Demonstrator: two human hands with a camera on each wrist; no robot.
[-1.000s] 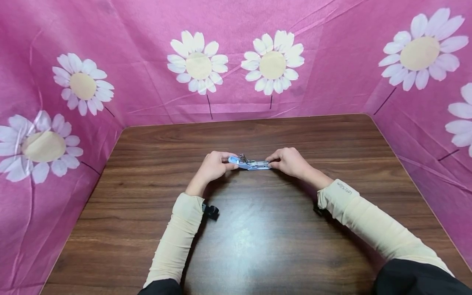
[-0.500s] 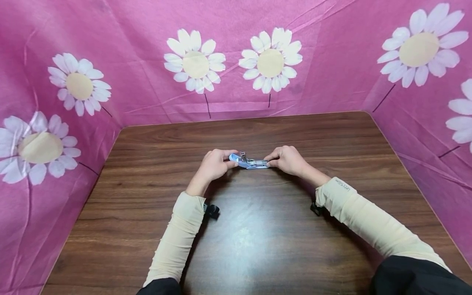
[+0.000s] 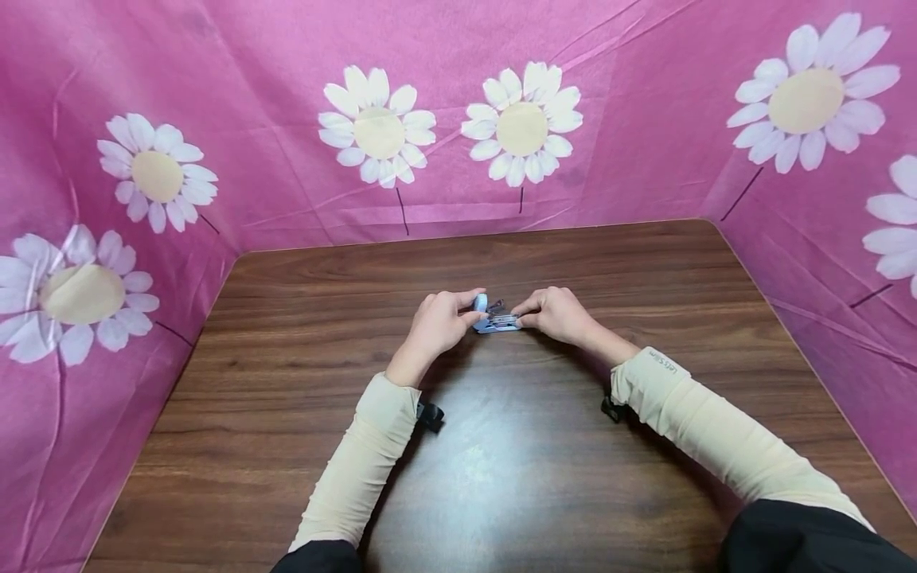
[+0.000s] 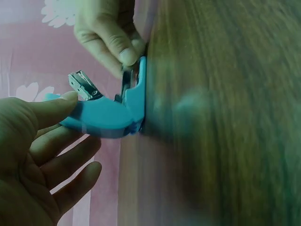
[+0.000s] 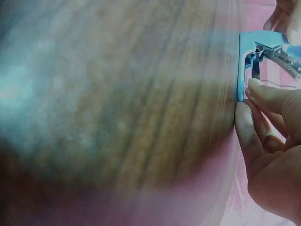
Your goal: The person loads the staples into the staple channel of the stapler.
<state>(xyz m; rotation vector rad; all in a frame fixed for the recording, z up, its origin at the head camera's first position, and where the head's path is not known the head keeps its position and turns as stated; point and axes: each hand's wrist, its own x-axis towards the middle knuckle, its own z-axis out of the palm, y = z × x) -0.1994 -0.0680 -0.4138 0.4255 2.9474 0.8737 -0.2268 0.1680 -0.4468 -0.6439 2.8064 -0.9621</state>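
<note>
A light blue stapler (image 3: 496, 325) stands opened out on the table, its cover swung steeply up from the base. My left hand (image 3: 438, 325) pinches that cover (image 4: 101, 115) between thumb and index finger, the other fingers spread below it in the left wrist view. At the opposite end, my right hand (image 3: 562, 315) holds the tip of the base, with thumb and fingertips (image 5: 254, 86) right at its end. A metal piece (image 4: 84, 84) juts out from the inner side of the cover. The metal staple rail (image 5: 255, 66) lies along the base, its end hidden by the right fingers.
The brown wood-grain table (image 3: 473, 454) stretches to both sides and toward the person. A pink cloth (image 3: 458, 32) with white flowers walls it off at the back, left and right. A black wrist camera (image 3: 431, 416) sits under the left cuff.
My left hand has moved right, tipping the stapler's cover from nearly flat to steeply raised over the base. The right hand keeps its hold at the base's end, almost in place.
</note>
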